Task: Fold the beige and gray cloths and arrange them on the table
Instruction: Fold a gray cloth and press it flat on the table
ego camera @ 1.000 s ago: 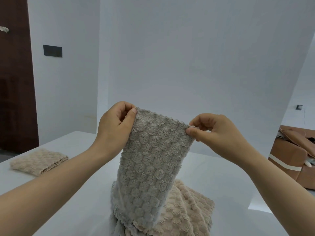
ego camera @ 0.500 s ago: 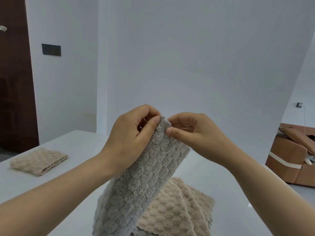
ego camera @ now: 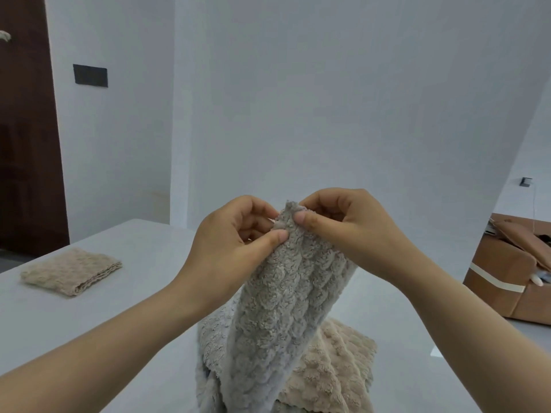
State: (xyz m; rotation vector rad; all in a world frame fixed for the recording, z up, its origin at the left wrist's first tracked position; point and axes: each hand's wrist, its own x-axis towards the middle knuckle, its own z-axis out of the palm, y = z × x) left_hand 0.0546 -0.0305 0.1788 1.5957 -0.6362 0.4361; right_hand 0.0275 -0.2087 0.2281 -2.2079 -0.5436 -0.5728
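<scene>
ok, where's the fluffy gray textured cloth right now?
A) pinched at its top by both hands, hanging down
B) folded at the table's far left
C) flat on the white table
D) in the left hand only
A: the left hand and right hand both pinch the top edge of the fluffy gray textured cloth, which hangs down from them.

White table (ego camera: pixel 143 257) is carrying a folded beige cloth (ego camera: pixel 71 271) at its left side; an unfolded beige cloth (ego camera: pixel 334 368) is lying near the front centre.

L grip (ego camera: pixel 235 242), R grip (ego camera: pixel 351 231) raised, near touching; both pinch gray cloth (ego camera: pixel 286 308) top edge.
</scene>
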